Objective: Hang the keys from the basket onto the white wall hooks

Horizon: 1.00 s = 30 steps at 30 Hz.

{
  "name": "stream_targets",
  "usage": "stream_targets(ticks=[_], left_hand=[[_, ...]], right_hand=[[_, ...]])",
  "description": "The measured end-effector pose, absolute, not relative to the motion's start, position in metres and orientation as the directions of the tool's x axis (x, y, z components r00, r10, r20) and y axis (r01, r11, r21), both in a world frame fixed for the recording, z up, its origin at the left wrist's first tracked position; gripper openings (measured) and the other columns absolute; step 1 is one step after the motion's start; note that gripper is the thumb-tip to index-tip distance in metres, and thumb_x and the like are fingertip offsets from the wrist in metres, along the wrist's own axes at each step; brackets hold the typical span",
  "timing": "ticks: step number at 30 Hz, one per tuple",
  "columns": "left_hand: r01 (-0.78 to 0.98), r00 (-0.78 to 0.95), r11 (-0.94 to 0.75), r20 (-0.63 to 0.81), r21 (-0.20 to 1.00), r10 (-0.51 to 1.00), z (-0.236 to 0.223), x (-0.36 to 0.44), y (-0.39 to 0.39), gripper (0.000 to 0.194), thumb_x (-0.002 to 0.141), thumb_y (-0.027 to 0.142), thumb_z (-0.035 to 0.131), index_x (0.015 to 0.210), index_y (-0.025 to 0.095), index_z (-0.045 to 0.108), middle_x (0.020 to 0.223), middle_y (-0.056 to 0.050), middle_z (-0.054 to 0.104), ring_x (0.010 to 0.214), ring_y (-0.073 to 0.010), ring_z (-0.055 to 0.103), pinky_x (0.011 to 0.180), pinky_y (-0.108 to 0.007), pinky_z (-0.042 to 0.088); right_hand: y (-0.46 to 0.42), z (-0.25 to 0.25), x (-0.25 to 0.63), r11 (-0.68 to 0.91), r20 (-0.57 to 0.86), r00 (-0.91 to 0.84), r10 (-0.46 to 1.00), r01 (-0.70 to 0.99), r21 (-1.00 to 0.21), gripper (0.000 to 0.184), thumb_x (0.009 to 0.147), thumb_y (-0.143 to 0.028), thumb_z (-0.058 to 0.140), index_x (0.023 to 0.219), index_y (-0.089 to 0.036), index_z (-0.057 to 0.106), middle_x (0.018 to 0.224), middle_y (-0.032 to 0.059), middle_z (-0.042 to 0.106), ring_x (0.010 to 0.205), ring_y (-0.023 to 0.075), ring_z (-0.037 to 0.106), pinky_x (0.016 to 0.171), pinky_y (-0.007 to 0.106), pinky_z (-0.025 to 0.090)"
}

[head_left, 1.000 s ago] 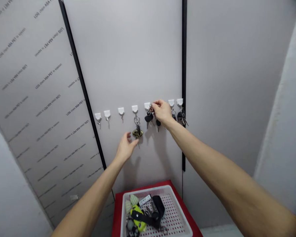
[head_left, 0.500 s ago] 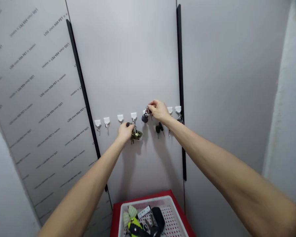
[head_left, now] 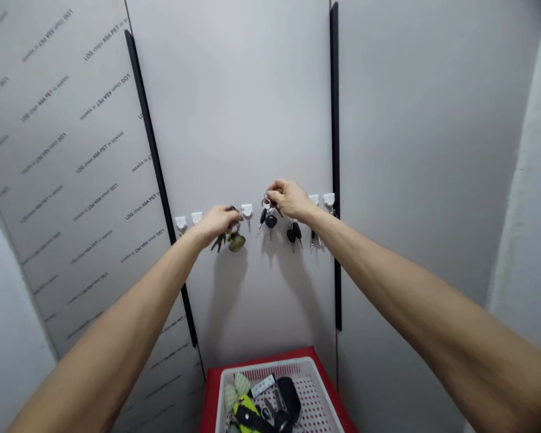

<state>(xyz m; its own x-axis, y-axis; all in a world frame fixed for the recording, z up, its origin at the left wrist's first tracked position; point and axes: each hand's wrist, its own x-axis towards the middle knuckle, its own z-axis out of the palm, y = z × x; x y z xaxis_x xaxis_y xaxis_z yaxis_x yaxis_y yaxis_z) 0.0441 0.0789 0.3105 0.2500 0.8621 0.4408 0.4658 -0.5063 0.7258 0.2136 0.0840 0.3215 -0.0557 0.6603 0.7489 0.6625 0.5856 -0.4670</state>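
Note:
My left hand (head_left: 219, 221) is closed on a bunch of keys (head_left: 235, 240) with a yellowish, rounded fob; the bunch hangs off the wall, left of a bare white hook (head_left: 247, 210). In my right hand (head_left: 286, 198) the fingers pinch the ring of another set of keys (head_left: 270, 221) with black heads, in front of a hook that is mostly hidden. Below my right wrist dangle black-headed keys (head_left: 294, 233), their hook covered by the hand. More keys (head_left: 315, 239) hang beside my right forearm, partly hidden by it.
White adhesive hooks (head_left: 181, 224) run in a row across the pale panel, between two black vertical strips (head_left: 336, 150). Beneath stands a white perforated basket (head_left: 327, 397) on a red surface (head_left: 214, 385). It holds a yellow-green item (head_left: 242, 404), a black case (head_left: 289, 397) and loose keys.
My left hand has closed on the keys with the yellowish fob, taken them off their hook and moved left and up. My right hand stays on its key ring, slightly shifted left.

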Motion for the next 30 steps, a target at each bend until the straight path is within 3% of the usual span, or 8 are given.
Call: stream_targets(ticks=[6,11,14,17,21,23,26,30], left_hand=[[0.627,0.524,-0.423,0.048,0.655,0.85,0.21,0.048,0.05,0.018,0.055,0.028,0.044,0.059,0.012,0.05,0.042,0.005,0.034,0.039,-0.0046,0.028,0.037,-0.017,0.021],[0.705,0.572,-0.37,-0.176,0.606,0.801,0.103,0.05,0.035,0.018,0.054,0.017,0.037,0.062,0.013,0.053,0.046,0.004,0.038,0.042,-0.0055,0.031,0.038,-0.017,0.023],[0.74,0.578,-0.381,-0.233,0.554,0.782,0.087,0.051,0.04,0.02,0.051,0.016,0.04,0.065,0.014,0.054,0.047,0.004,0.041,0.043,-0.0061,0.034,0.038,-0.016,0.025],[0.686,0.567,-0.408,-0.091,0.602,0.818,0.116,0.063,0.055,0.028,0.053,0.017,0.043,0.079,0.012,0.053,0.057,0.001,0.049,0.049,-0.0077,0.04,0.045,-0.017,0.032],[0.561,0.377,-0.441,0.258,0.7,0.889,0.187,0.101,0.079,0.038,0.06,0.028,0.044,0.093,0.01,0.047,0.081,-0.007,0.053,0.065,-0.0115,0.048,0.058,-0.021,0.037],[0.517,0.241,-0.448,0.378,0.73,0.894,0.214,0.126,0.086,0.042,0.06,0.033,0.045,0.097,0.012,0.044,0.088,-0.008,0.053,0.071,-0.0131,0.049,0.062,-0.022,0.037],[0.536,0.096,-0.444,0.471,0.718,0.877,0.236,0.16,0.091,0.046,0.057,0.037,0.049,0.097,0.016,0.042,0.087,-0.007,0.054,0.075,-0.0158,0.049,0.065,-0.026,0.037],[0.58,0.023,-0.406,0.484,0.706,0.875,0.24,0.181,0.093,0.028,0.061,0.029,0.045,0.086,0.018,0.048,0.081,-0.005,0.056,0.074,-0.0159,0.05,0.064,-0.026,0.037]], right_hand=[[0.047,0.238,0.197,0.578,0.422,-0.397,0.815,0.611,-0.541,0.011,0.064,-0.02,0.041,0.062,-0.017,0.051,0.055,-0.0012,0.056,0.049,0.0057,0.047,0.05,0.019,0.038],[0.028,0.115,0.191,0.398,0.259,-0.302,0.917,0.685,-0.611,0.007,0.055,-0.022,0.048,0.054,-0.024,0.055,0.043,-0.0058,0.053,0.041,0.0054,0.044,0.045,0.017,0.036],[0.026,0.098,0.2,0.418,0.257,-0.331,0.908,0.662,-0.622,0.009,0.056,-0.022,0.048,0.054,-0.028,0.055,0.048,-0.0059,0.055,0.044,0.0072,0.047,0.045,0.018,0.037],[0.03,0.137,0.226,0.443,0.42,-0.202,0.885,0.645,-0.622,0.014,0.062,-0.024,0.042,0.067,-0.027,0.055,0.068,-0.0008,0.059,0.058,0.0103,0.052,0.055,0.021,0.04],[0.045,0.21,0.265,0.31,0.74,0.329,0.587,0.752,-0.581,0.026,0.066,-0.03,0.039,0.086,-0.018,0.051,0.083,0.0053,0.056,0.072,0.015,0.051,0.065,0.027,0.038],[0.053,0.232,0.276,0.209,0.772,0.384,0.508,0.814,-0.542,0.032,0.064,-0.032,0.042,0.093,-0.018,0.047,0.087,0.0063,0.055,0.077,0.0169,0.05,0.067,0.03,0.037],[0.064,0.241,0.278,0.062,0.741,0.395,0.543,0.861,-0.505,0.04,0.062,-0.033,0.045,0.1,-0.02,0.042,0.089,0.0076,0.055,0.077,0.02,0.05,0.063,0.032,0.037],[0.068,0.241,0.278,0.017,0.709,0.441,0.55,0.843,-0.538,0.036,0.062,-0.031,0.043,0.096,-0.018,0.043,0.08,0.0077,0.057,0.071,0.0199,0.052,0.059,0.03,0.037]])
